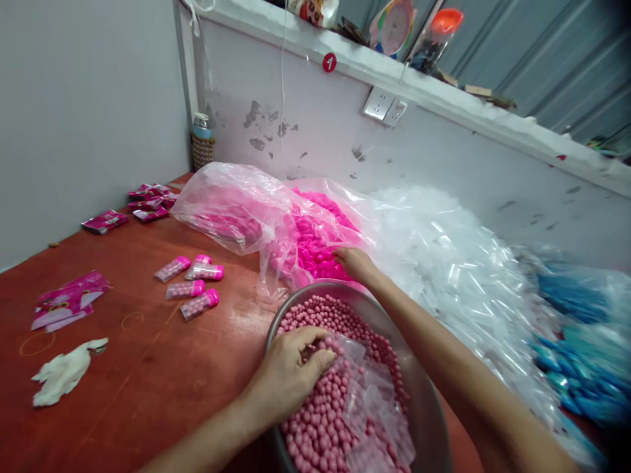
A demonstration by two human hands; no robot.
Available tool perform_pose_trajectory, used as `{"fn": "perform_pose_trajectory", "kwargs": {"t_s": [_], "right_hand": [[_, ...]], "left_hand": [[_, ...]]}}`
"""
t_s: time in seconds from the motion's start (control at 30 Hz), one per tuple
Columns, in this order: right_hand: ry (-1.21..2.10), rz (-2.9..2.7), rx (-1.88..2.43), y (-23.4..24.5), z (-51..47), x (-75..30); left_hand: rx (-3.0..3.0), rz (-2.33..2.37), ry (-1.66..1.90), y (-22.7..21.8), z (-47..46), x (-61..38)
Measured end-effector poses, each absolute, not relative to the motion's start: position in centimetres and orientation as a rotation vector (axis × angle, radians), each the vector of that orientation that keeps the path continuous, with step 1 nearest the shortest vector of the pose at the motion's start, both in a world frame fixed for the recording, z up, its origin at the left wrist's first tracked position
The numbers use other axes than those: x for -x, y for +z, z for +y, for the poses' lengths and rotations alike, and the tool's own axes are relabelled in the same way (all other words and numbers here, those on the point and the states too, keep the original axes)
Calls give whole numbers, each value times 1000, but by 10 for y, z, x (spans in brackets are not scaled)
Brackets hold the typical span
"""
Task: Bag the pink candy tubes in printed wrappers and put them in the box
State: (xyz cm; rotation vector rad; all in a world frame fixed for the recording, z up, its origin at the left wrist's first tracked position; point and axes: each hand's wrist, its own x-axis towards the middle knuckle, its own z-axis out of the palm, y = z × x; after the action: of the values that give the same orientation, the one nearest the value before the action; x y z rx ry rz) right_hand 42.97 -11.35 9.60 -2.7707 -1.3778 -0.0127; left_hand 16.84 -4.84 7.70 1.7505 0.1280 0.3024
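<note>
A metal bowl [438, 420] full of pink beads [315, 420] stands at the front of the table. Over it, my left hand [290, 371] is closed, thumb and fingers curled round what looks like a clear plastic tube [351, 348] with beads at its near end. More clear tubes [377, 410] lie on the beads. Beyond the rim, my right hand [357, 265] reaches into a heap of bright pink caps [320, 230] spilling from a clear plastic bag [221, 197]. Its fingers are drawn together at the caps; what they grip is too small to make out.
Several filled tubes with pink caps [200, 304] lie on the red table [162, 368]. Pink printed packets [106, 221], flat pink labels [73, 299] and a white glove-like scrap [66, 374] are at left. A big pile of clear plastic [444, 276] and blue items [582, 374] fill the right.
</note>
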Motion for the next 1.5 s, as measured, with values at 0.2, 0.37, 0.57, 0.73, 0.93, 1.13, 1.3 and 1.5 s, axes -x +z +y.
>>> {"fn": "perform_pose_trajectory", "kwargs": {"t_s": [0.2, 0.37, 0.57, 0.73, 0.93, 1.13, 1.3, 1.5], "right_hand": [[12, -1227, 2919, 71, -81, -472], [3, -1192, 2778, 83, -97, -464], [253, -1242, 2207, 112, -150, -384], [314, -1264, 1856, 129, -194, -304], [101, -1543, 1961, 123, -208, -272], [14, -1590, 2007, 110, -213, -260], [66, -1461, 1988, 99, -216, -252], [295, -1052, 1905, 104, -209, -256]], "left_hand": [[-1702, 158, 275, 79, -47, -168], [-1663, 148, 324, 78, -46, -169], [-1720, 148, 430, 74, -47, -170], [-1788, 124, 443, 75, -52, -168], [-1838, 6, 424, 78, -58, -162], [-1921, -12, 469, 76, -62, -153], [-1948, -55, 499, 74, -62, -152], [-1770, 62, 466, 74, -58, -160]]}}
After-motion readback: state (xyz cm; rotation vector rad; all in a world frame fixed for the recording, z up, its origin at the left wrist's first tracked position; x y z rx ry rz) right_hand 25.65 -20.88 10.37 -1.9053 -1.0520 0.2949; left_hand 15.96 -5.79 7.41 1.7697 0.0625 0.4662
